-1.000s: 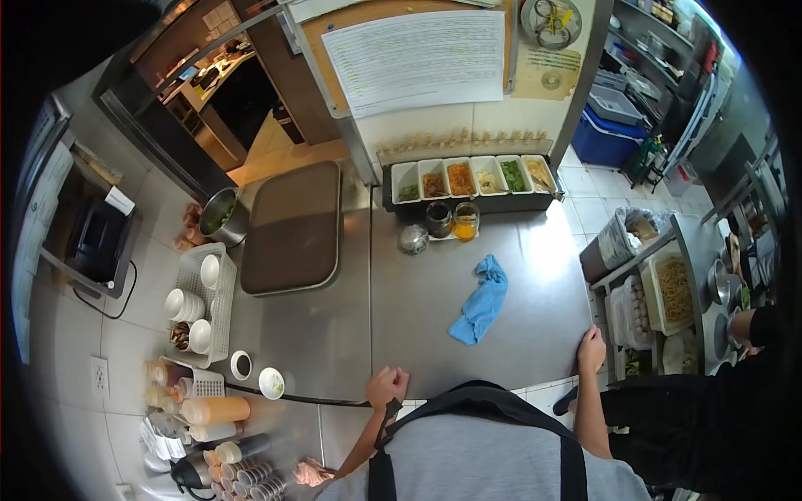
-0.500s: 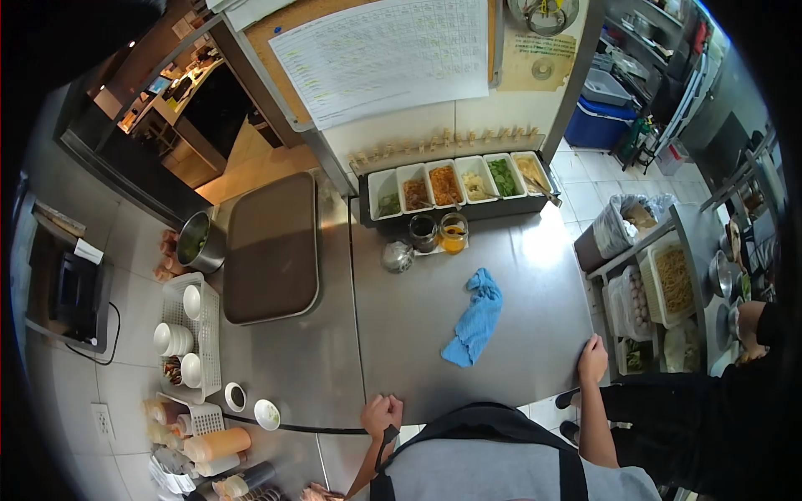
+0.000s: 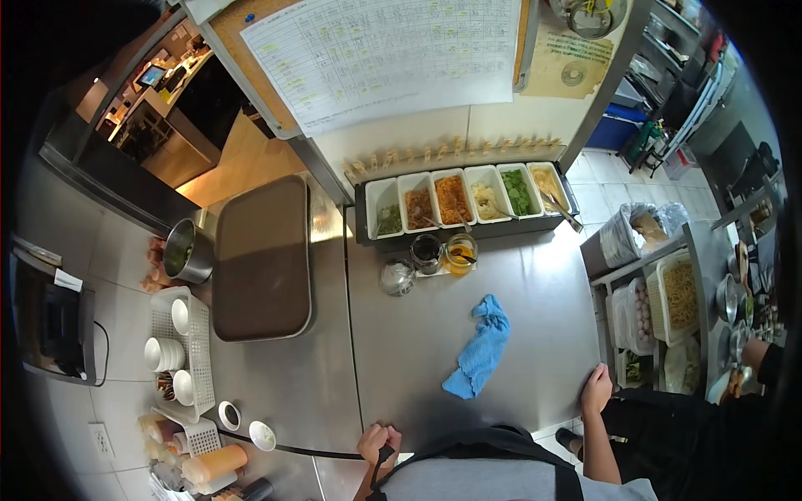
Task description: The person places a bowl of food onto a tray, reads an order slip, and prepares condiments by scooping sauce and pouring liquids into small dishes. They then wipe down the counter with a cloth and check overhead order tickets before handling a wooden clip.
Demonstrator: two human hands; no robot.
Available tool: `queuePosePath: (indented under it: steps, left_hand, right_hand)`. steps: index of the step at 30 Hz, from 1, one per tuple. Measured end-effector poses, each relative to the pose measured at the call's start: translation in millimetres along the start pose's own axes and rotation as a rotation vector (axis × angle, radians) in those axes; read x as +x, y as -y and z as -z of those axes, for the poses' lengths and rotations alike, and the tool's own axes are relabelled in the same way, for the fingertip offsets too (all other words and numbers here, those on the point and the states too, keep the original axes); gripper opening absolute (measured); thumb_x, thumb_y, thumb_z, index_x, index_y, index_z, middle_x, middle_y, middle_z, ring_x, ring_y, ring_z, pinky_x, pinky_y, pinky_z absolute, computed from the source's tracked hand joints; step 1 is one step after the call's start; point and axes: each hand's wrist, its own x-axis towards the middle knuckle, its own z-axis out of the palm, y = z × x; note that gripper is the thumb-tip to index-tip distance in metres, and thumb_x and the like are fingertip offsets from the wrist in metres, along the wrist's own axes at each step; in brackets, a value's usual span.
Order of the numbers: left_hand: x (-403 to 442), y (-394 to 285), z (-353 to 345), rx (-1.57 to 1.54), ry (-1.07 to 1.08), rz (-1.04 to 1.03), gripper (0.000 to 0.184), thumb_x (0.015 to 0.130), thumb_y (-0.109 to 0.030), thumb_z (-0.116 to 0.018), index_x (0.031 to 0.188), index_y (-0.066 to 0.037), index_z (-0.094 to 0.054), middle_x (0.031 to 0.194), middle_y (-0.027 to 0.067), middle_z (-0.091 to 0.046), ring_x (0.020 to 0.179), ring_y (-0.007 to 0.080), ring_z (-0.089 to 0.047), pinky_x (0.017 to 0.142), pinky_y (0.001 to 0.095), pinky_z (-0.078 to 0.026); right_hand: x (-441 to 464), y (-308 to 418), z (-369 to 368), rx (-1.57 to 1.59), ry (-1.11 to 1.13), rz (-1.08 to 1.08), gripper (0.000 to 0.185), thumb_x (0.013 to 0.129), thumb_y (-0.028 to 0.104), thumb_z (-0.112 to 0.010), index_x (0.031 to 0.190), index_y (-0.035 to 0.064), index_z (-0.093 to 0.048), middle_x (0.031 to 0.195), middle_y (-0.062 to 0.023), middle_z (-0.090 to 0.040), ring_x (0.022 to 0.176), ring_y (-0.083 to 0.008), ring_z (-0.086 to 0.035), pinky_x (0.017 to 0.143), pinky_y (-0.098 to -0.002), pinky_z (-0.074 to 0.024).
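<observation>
My left hand [image 3: 380, 442] is curled into a fist at the front edge of the steel counter [image 3: 409, 351], with nothing seen in it. At the counter's right front corner, my right hand [image 3: 596, 389] is closed over the edge, its fingertips partly hidden. A crumpled blue cloth [image 3: 479, 351] lies on the steel between the two hands, touched by neither. Behind it stand a jar of dark sauce [image 3: 426, 253], a jar of orange-yellow liquid [image 3: 460, 252] and a plastic-wrapped clear container [image 3: 398, 277].
White tubs of toppings [image 3: 451, 200] line the back. A brown tray [image 3: 261, 267] lies to the left, near a basket of bowls [image 3: 198, 351], small dishes [image 3: 262, 436] and squeeze bottles [image 3: 215, 463]. On the right are a bin [image 3: 614, 242], shelves and another person [image 3: 710, 434].
The view has tilted and shifted slightly, so the counter items sit lower in it. Both my hands stay at the counter's edges. The other person's arm on the right has moved.
</observation>
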Motion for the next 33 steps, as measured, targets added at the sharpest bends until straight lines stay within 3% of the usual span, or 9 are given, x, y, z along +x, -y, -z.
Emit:
queuePosePath:
  steps: [8,14,18,24,28,33]
  left_hand:
    - [0.7,-1.5,0.2,0.016,0.005,0.02,0.022,0.064,-0.005,-0.065,0.054,-0.008,-0.045,0.056,0.0086,-0.041,0.051,0.0273,-0.049,0.045,0.0384,-0.039]
    - [-2.4,-3.0,0.4,-0.022,0.049,0.179,0.016,0.062,-0.009,-0.067,0.057,-0.007,-0.052,0.059,0.0082,-0.046,0.053,0.0275,-0.051,0.046,0.0383,-0.041]
    - [-38.7,34.2,-11.9,-0.195,0.179,0.321,0.018,0.061,-0.013,-0.069,0.057,-0.007,-0.053,0.059,0.0076,-0.046,0.053,0.0272,-0.051,0.046,0.0382,-0.041]
    - [-12.1,8.1,-3.9,-0.051,0.095,0.223,0.026,0.062,-0.018,-0.073,0.055,-0.009,-0.05,0.057,0.0071,-0.044,0.052,0.0265,-0.049,0.046,0.0381,-0.039]
    - [-28.7,28.4,-12.2,-0.255,0.08,0.253,0.027,0.064,-0.017,-0.073,0.055,-0.011,-0.048,0.057,0.0068,-0.042,0.051,0.026,-0.048,0.046,0.0382,-0.037]
    - [-43.9,43.1,-17.0,-0.148,0.191,0.274,0.028,0.066,-0.015,-0.072,0.055,-0.012,-0.046,0.056,0.0069,-0.042,0.051,0.0255,-0.048,0.046,0.0383,-0.037]
  right_hand:
    - [0.4,2.5,0.8,-0.011,0.03,-0.026,0.042,0.1,0.037,-0.035,0.099,0.0019,-0.059,0.089,-0.026,-0.062,0.085,-0.0471,-0.057,0.071,-0.0506,-0.0436]
    - [2.1,-0.4,-0.1,-0.045,0.04,-0.04,0.044,0.099,0.038,-0.036,0.104,0.0017,-0.061,0.095,-0.0264,-0.063,0.088,-0.0464,-0.059,0.074,-0.0503,-0.045]
    - [0.3,-1.4,-1.9,-0.032,-0.005,-0.016,0.045,0.099,0.038,-0.037,0.107,0.0009,-0.062,0.095,-0.0267,-0.063,0.088,-0.0467,-0.059,0.074,-0.0505,-0.0452]
    - [-1.3,12.4,6.0,-0.066,0.052,-0.09,0.048,0.1,0.039,-0.035,0.113,-0.0003,-0.06,0.102,-0.0262,-0.064,0.096,-0.0441,-0.06,0.08,-0.0468,-0.0457]
    - [-1.9,7.8,1.5,-0.031,-0.015,-0.014,0.044,0.099,0.037,-0.037,0.106,0.0007,-0.062,0.092,-0.0269,-0.063,0.086,-0.0463,-0.059,0.072,-0.0508,-0.0446]
    - [-1.4,7.1,2.8,-0.012,-0.003,-0.003,0.042,0.099,0.035,-0.038,0.1,0.0002,-0.061,0.089,-0.0268,-0.062,0.084,-0.0468,-0.058,0.071,-0.0515,-0.0438]
